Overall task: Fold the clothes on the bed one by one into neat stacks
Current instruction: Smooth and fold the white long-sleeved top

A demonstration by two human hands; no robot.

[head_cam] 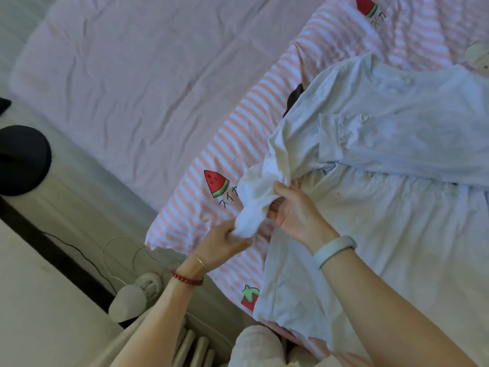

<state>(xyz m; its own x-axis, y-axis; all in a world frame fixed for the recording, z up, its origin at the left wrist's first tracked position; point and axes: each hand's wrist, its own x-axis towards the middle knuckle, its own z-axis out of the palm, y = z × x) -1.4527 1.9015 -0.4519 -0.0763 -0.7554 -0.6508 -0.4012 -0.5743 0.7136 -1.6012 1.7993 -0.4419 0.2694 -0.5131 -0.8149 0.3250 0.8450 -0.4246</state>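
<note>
A white T-shirt [391,234] lies spread over the pink-striped quilt [254,112] on the bed. Its sleeve [254,205] is bunched up at the shirt's left edge. My left hand [225,242] grips the sleeve's lower end. My right hand [296,210] pinches the same sleeve a little higher, thumb on top of the cloth. A second pale shirt [397,117] lies across the upper part of the first one. A dark garment [293,99] peeks out from under its left edge.
The pink bedsheet [127,83] stretches to the left of the quilt. Beside the bed, at lower left, stand a black round object [21,160], a white power strip with cables [143,287] and a dark-edged piece of furniture [53,250].
</note>
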